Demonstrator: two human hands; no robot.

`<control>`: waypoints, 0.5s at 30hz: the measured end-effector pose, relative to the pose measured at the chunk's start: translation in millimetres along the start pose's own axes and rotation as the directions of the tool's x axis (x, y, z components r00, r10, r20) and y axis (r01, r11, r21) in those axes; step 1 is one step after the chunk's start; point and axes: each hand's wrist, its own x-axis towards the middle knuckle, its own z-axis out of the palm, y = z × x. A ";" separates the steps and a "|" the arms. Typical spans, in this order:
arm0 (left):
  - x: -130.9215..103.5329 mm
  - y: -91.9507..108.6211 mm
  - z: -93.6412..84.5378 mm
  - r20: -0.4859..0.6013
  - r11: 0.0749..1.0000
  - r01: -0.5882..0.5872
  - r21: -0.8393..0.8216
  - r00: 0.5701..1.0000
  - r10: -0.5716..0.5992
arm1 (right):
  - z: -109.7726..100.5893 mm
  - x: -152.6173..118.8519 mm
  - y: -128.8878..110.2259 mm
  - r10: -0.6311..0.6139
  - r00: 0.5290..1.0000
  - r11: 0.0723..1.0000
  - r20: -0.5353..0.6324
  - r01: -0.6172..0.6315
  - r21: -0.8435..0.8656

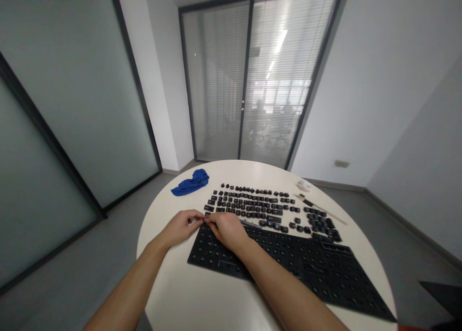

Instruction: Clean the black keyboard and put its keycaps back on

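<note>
A black keyboard base [285, 247] with its keycaps off lies slanted across the front of the table, rows of switch spots showing. My left hand [181, 227] is at its far left corner, thumb and fingertips pinched together. Just to the right, my right hand [227, 229] reaches over the base with closed fingers, its tips meeting those of the left. Whatever small thing sits between the fingertips is too small and covered to name. Loose black keycaps [249, 206] lie in rows beyond the base, the nearest ones close to both hands.
A round white table [162, 283] carries everything. At its far left lies a crumpled blue cloth [191, 183]. On the right are a thin brush [321, 207], a small whitish object [303, 185] and a block of more keycaps [320, 221]. Glass doors and walls stand beyond.
</note>
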 end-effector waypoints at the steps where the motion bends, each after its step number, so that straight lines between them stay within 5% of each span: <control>1: -0.3 0.9 -0.2 -0.002 1.000 0.012 0.000 1.000 -0.012 | -0.4 -0.1 -0.6 -0.005 1.000 1.000 0.001 0.005 0.000; 15: -1.0 -1.3 1.2 -0.019 0.999 0.035 -0.016 0.999 -0.036 | -6.2 -2.4 -6.7 0.013 1.000 1.000 0.019 -0.013 -0.003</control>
